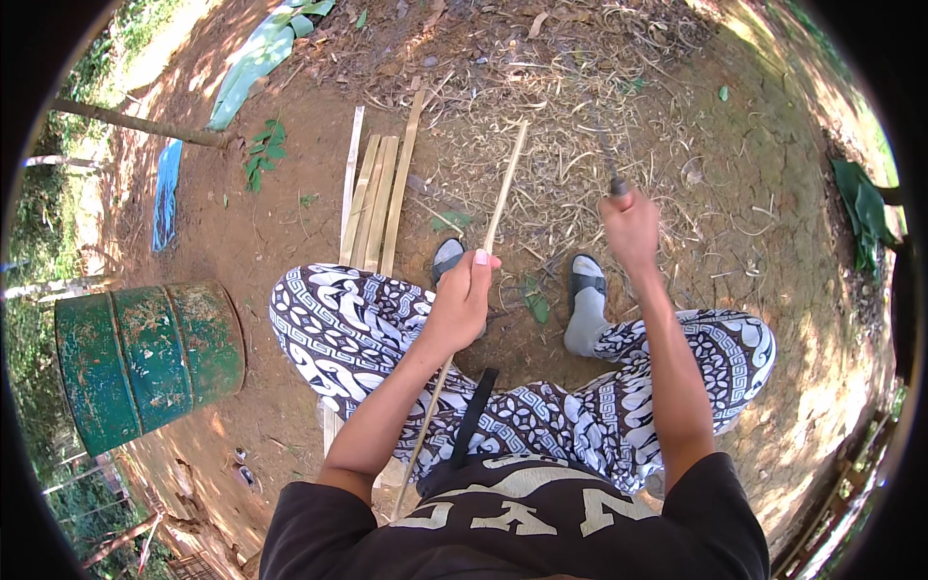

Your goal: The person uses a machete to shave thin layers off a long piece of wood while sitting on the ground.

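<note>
My left hand (462, 304) is closed around a long, narrow bamboo strip (507, 179), thumb on top. The strip's far end points away over the ground, and its near end runs back under my left forearm toward my lap. In my right hand (633, 232) is a knife (617, 184), gripped by its dark handle. Its thin blade points away from me and blurs against the ground, apart from the strip. Several flat bamboo slats (377, 208) lie side by side beyond my left knee.
Curly pale shavings (561, 164) cover the dirt ahead. A rusty green metal drum (150, 358) lies at the left, near a blue cloth-like piece (166, 198) and a thin trunk (145, 123). My sandalled feet (586, 300) rest between my bent knees. Dark green sheeting (860, 215) hangs far right.
</note>
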The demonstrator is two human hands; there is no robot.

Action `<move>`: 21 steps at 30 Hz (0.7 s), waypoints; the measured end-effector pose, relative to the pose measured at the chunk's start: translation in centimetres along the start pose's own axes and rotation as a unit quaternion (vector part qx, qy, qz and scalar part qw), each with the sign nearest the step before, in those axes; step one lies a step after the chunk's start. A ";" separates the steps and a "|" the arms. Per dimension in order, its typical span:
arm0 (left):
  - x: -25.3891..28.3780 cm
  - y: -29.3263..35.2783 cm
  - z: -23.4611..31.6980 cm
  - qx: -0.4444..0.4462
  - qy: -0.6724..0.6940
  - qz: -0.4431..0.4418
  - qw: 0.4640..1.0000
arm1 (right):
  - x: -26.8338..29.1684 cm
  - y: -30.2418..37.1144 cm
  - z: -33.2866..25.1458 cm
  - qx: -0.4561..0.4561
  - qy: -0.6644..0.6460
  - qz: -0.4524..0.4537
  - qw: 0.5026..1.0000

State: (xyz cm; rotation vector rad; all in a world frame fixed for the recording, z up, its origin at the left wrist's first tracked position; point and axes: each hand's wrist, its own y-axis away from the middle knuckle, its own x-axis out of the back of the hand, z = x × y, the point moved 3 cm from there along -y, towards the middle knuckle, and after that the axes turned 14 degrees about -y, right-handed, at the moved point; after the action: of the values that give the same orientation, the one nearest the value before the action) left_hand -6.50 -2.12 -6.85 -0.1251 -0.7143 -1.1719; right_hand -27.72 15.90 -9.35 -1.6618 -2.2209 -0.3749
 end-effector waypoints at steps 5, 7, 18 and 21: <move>0.1 0.6 1.7 0.065 0.172 -0.128 0.974 | -3.8 5.1 -4.1 0.154 -0.014 -0.148 0.977; 0.0 0.8 1.8 0.070 0.178 -0.139 0.972 | -4.4 6.0 -4.5 0.238 0.047 -0.179 0.953; -0.5 1.6 -0.2 0.058 0.191 -0.156 0.967 | -4.3 2.2 0.4 0.219 0.238 -0.201 0.925; -0.4 3.0 0.4 0.062 0.195 -0.185 0.961 | 0.9 -4.0 3.6 -0.062 0.260 -0.006 0.964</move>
State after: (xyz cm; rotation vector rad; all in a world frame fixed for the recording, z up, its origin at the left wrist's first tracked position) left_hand -4.15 -0.43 -5.95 0.3521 -0.4679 -1.4488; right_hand -32.17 17.02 -12.32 -1.4008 -1.8426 -0.8600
